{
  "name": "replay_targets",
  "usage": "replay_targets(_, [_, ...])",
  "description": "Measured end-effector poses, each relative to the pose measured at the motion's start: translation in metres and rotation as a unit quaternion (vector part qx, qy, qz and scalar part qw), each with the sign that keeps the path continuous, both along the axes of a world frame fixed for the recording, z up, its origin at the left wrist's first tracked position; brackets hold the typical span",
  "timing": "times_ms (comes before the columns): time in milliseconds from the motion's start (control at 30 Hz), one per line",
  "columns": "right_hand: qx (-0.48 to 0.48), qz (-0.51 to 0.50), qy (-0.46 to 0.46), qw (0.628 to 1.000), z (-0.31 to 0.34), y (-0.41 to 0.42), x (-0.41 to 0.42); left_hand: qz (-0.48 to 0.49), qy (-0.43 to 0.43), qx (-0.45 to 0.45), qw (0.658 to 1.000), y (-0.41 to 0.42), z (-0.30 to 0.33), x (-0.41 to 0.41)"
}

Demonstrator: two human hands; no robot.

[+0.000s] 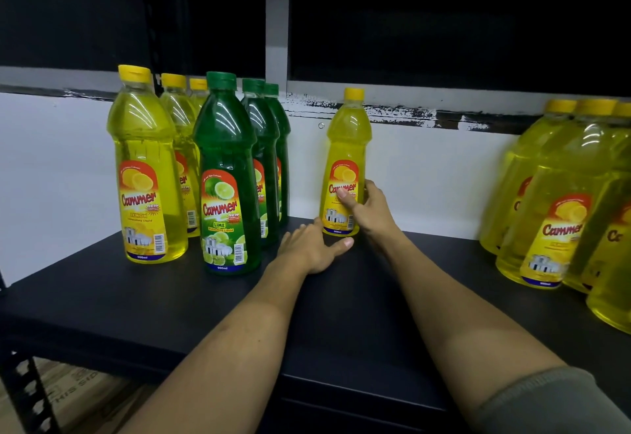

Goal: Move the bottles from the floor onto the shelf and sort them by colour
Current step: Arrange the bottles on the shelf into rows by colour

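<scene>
Head view shows the right hand [367, 206] wrapped round a lone yellow bottle [345, 163], thumb across its label, likely steadying it upright on the black shelf [392, 314]. Just left of that bottle's base the left hand [312, 249] lies flat, fingers straight. Farther left stand green bottles [228, 174] beside a yellow row [145, 163]; well right, more yellow ones [553, 201], probably its colour group.

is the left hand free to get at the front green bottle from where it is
Probably yes. The left hand lies flat and empty on the shelf just right of the front green bottle, with bare shelf between them; the right hand is busy with a yellow bottle.
</scene>
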State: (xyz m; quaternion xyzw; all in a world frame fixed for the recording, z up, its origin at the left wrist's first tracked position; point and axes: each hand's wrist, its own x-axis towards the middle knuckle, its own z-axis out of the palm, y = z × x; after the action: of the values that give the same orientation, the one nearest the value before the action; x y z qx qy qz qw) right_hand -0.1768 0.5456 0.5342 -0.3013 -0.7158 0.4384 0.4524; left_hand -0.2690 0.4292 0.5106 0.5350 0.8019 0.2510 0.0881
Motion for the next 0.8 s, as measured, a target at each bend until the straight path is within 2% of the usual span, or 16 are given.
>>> replay_targets(267, [0.028,-0.022,-0.005,0.999,0.002,-0.001,0.002,0.007,0.012,-0.023,1.000,0.004,-0.002,0.000])
replay_targets(533, [0.036,-0.022,-0.008,0.999,0.002,-0.007,0.003,0.009,0.010,-0.009,1.000,0.006,-0.003,0.000])
replay_targets(800, [0.047,-0.050,-0.130,0.989,-0.015,-0.017,0.018,0.016,-0.004,0.017,1.000,-0.008,0.002,0.007])
